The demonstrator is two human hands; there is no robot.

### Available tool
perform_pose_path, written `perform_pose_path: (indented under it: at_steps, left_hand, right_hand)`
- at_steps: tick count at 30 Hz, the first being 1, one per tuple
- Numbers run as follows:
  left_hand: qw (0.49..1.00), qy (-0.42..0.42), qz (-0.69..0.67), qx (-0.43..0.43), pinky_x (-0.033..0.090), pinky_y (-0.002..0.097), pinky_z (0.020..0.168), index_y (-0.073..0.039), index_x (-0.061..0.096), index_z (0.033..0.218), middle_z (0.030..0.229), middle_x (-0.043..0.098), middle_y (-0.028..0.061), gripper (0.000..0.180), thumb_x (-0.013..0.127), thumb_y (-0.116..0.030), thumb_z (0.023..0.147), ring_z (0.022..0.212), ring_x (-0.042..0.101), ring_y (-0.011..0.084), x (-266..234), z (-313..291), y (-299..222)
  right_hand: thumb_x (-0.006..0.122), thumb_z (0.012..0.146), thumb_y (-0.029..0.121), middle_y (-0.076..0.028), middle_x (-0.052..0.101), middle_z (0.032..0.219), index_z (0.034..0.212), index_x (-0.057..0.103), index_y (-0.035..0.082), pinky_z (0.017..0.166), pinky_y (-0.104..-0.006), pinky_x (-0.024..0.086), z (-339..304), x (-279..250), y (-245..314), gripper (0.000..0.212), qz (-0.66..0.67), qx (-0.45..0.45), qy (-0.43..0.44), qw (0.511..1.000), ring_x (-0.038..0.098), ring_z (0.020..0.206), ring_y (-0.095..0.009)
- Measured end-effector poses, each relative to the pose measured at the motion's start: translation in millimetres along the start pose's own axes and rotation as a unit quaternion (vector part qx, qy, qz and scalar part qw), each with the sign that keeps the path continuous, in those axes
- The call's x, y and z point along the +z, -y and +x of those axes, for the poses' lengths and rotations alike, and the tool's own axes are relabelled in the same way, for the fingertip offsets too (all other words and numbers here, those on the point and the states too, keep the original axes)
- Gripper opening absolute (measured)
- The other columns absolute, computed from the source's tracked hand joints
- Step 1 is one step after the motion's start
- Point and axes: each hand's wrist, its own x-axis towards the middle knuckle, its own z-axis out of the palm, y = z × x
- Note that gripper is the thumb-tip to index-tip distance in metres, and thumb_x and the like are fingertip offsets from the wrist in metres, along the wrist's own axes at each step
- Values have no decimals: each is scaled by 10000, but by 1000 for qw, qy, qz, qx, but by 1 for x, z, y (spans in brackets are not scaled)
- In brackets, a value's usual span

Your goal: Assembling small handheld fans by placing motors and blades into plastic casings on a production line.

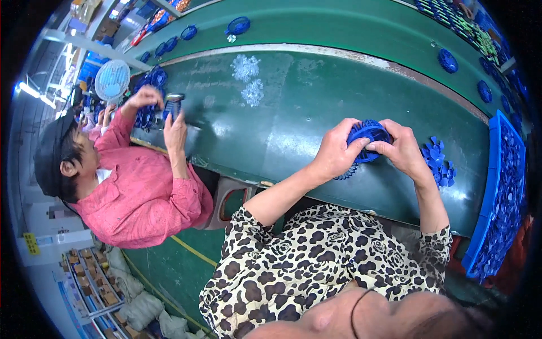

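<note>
Both my hands hold a round blue plastic fan housing [370, 131] with a ribbed, cage-like rim, just above the green table. My left hand [337, 151] wraps its left side, and my right hand [404, 151] grips its right side. Both thumbs press on the near face and almost meet at the middle; what lies under the thumbs is hidden. Another ribbed blue part [346, 172] shows below my left hand, partly covered. To the right of my right hand lies a loose pile of small blue fan blades [436, 161].
A blue tray [490, 186] full of blue pieces stands at the table's right end. Small clear plastic pieces [251, 92] lie in heaps. Beyond a raised edge, a green conveyor belt [339, 34] carries blue housings. At left, a co-worker in pink [141, 198] handles a part.
</note>
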Motion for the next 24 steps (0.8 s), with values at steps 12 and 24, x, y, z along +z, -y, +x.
perform_pose_path:
  at_steps: [12, 24]
  left_hand:
    - [936, 69, 316, 140, 323, 523, 1015, -44, 507, 1218, 1277, 458, 182, 596, 728, -297, 726, 1224, 408, 357, -8, -68, 11]
    - [958, -15, 213, 190, 381, 499, 980, 5, 607, 978, 1187, 541, 162, 304, 568, 36, 678, 1151, 489, 345, -48, -44, 63]
  right_hand:
    - [656, 845, 201, -49, 633, 785, 926, 639, 4, 530, -211, 455, 103, -47, -90, 213, 259, 218, -208, 918, 576, 664, -89]
    - [628, 800, 180, -167, 628, 884, 964, 632, 49, 758, -414, 479, 264, 149, -21, 210, -156, -181, -20, 971, 605, 860, -336]
